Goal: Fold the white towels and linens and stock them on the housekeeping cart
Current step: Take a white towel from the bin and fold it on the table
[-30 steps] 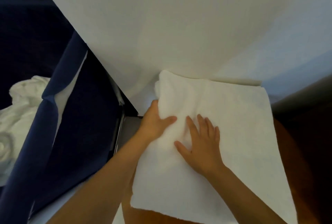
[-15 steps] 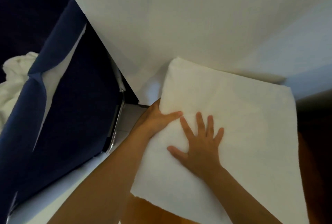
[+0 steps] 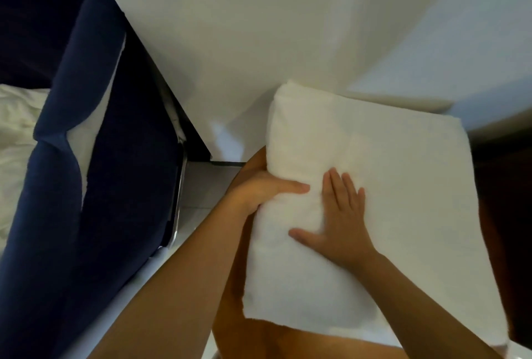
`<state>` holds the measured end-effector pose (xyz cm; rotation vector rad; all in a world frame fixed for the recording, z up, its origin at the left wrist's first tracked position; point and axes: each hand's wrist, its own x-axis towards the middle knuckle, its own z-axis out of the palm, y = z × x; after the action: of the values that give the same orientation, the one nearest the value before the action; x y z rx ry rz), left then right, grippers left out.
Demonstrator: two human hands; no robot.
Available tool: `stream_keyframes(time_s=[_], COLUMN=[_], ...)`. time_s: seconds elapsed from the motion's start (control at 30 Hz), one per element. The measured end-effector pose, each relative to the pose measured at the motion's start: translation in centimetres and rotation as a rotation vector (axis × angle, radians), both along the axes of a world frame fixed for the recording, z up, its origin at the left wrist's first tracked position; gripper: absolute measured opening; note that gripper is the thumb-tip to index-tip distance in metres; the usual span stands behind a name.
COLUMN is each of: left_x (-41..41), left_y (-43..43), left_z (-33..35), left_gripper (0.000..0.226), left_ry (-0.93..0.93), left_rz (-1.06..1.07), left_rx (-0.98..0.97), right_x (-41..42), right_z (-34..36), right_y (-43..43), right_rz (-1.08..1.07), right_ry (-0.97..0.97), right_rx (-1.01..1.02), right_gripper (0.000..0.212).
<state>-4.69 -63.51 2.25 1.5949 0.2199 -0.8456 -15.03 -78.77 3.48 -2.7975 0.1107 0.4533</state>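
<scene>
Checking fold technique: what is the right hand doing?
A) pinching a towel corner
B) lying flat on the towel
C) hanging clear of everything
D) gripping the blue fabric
B: the right hand lies flat, fingers straight, on the towel; the left hand grips its edge.

Bare left hand (image 3: pixel 260 191), bare right hand (image 3: pixel 342 223)

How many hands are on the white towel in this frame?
2. The left hand grips the white towel at its left edge, thumb on top; the right hand presses flat on its top, beside that thumb. None seems hidden.
</scene>
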Motion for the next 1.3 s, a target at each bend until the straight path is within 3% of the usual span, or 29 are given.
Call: stream_keyframes(time_s=[0.07,0.17,0.27,0.43,0.7,0.87,1.0,1.13,1.23,1.3], left_x=[-0.2,-1.0,-1.5,-1.7,-2.7,-5.0,-7.2,-8.1,-7.7,-7.5], left_y=[-0.2,-0.9,-1.6,-1.6,-1.8,-4.0,-7.9,-9.4,-9.2,-8.9], left_z=[0.7,1.4,1.1,0.9,3.2,4.2,5.3,5.2,4.3,3.6], left_gripper=[0.102,0.050,0.041,0.089,0.083,0.100,0.142,0.135,0.132,0.127], left_ry=[-0.013,0.035,0.086,0.121,-0.066,-0.090,-0.119,-0.136,-0.149,-0.158], left_rz=[-0.008,0.000,0.021,0.034,0.123,0.158,0.029,-0.082,-0.078,-0.084], left_rx=[0.018,-0.001,-0.020,0.019,0.154,0.342,0.515,0.768,0.751,0.747], right_x=[0.0,0.1,0.0,-0.1,-2.3,-2.9,-3.0,-2.5,-1.7,-2.5], right_z=[0.1,0.2,0.4,0.9,3.3,2.0,0.7,1.7,3.9,4.4], right_y=[0.0,0.1,-0.1,-0.4,-5.7,-7.0,-7.3,-8.1,-10.9,-13.9], right_rz=[-0.010,-0.017,-0.024,0.010,-0.039,0.024,0.080,0.161,0.078,-0.244], right_ry=[0.005,0.013,0.025,0.070,0.210,0.329,0.309,0.368,0.214,-0.018], right_rx=[-0.003,0.014,0.027,-0.011,-0.159,-0.122,-0.086,-0.033,0.046,0.059], right_gripper=[0.127,0.123,0.121,0.125,0.123,0.112,0.116,0.108,0.083,0.077])
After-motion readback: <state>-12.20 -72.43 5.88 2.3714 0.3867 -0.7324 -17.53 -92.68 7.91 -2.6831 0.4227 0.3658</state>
